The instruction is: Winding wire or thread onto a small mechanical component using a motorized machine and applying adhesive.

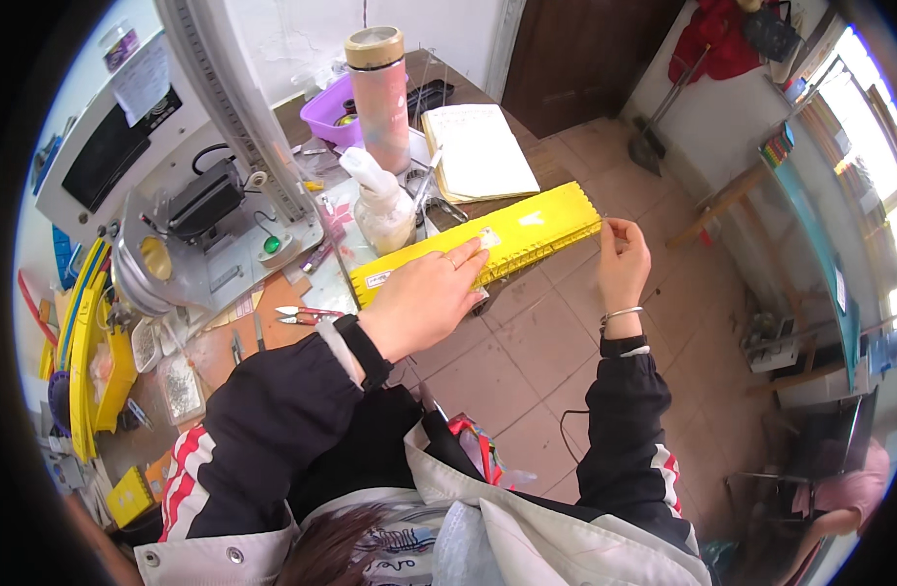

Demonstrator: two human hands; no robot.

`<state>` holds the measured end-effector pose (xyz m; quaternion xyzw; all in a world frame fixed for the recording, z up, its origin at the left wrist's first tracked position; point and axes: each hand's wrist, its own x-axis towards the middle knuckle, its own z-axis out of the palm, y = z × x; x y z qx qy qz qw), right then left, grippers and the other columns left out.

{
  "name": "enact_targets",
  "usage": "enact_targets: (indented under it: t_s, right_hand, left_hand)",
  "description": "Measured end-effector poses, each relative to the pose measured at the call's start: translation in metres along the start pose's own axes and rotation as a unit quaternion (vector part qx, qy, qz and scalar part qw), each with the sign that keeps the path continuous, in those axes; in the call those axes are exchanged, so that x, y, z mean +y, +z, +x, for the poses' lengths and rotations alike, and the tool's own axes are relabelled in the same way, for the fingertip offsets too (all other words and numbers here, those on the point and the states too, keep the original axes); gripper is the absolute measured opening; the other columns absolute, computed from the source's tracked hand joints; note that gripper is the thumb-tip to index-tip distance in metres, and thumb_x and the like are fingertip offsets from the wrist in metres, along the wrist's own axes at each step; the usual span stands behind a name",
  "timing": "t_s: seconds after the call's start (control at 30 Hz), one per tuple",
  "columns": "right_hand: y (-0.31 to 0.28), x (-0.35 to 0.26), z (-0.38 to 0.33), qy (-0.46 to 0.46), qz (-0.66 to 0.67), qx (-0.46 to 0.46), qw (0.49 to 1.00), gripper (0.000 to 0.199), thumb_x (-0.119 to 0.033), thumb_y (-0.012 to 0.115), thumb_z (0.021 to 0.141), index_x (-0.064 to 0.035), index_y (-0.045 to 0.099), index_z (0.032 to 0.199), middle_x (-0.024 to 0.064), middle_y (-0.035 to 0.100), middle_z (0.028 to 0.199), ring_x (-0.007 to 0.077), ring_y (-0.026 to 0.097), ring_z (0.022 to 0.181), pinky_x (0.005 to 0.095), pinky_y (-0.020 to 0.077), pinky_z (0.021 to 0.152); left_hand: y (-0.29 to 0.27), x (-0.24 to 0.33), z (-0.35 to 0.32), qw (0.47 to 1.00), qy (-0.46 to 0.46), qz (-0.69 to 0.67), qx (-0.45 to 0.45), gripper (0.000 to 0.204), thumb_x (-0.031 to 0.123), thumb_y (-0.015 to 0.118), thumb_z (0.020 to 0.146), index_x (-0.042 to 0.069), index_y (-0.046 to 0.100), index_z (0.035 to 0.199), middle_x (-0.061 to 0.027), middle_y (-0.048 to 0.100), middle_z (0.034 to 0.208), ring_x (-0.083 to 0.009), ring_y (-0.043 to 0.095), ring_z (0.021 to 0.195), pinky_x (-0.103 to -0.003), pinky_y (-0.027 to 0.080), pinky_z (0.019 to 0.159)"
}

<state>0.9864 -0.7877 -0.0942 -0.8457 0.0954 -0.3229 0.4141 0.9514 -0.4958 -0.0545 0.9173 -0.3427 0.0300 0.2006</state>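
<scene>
We are finding the left hand lying flat, fingers spread, on a long yellow strip overhanging the workbench edge. The right hand is pinching its far end. Uneven pressure risks tipping it floorward.

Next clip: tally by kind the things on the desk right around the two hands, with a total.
Long yellow toothed strip, under left hand and pinched by right hand: 1
Tall pink cylindrical flask: 1
Open white notebook: 1
Clear plastic bottle: 1
Small red-handled snips: 1
Total: 5
</scene>
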Motion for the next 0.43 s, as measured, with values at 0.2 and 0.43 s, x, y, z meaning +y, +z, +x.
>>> enact_targets:
  t_s: [0.2, 0.43]
  right_hand:
    - [0.005, -0.001, 0.001, -0.033, -0.071, -0.033, 0.996, 0.014, -0.016, 0.068, 0.092, -0.0037, 0.068, 0.099, 0.0067, 0.07, 0.088, 0.0137, 0.059, 0.06, 0.0271, 0.0473, 0.06]
    - [0.005, 0.0, -0.013, -0.042, -0.012, -0.094, 0.995, 0.013, -0.015, 0.069, 0.091, -0.0044, 0.069, 0.099, 0.0067, 0.071, 0.092, 0.0127, 0.058, 0.058, 0.0288, 0.0467, 0.058]
  left_hand:
    - [0.0, -0.005, 0.004, 0.999, 0.028, -0.01, 0.014, 0.048, 0.024, 0.065, 0.092, 0.0, 0.055, 0.133, -0.0165, 0.056, 0.141, -0.0349, 0.062, 0.11, -0.041, 0.05, 0.095]
    - [-0.004, -0.004, 0.001, 0.999, 0.033, 0.0, 0.005, 0.05, 0.025, 0.065, 0.091, -0.002, 0.055, 0.132, -0.0187, 0.054, 0.141, -0.0341, 0.061, 0.115, -0.041, 0.049, 0.098]
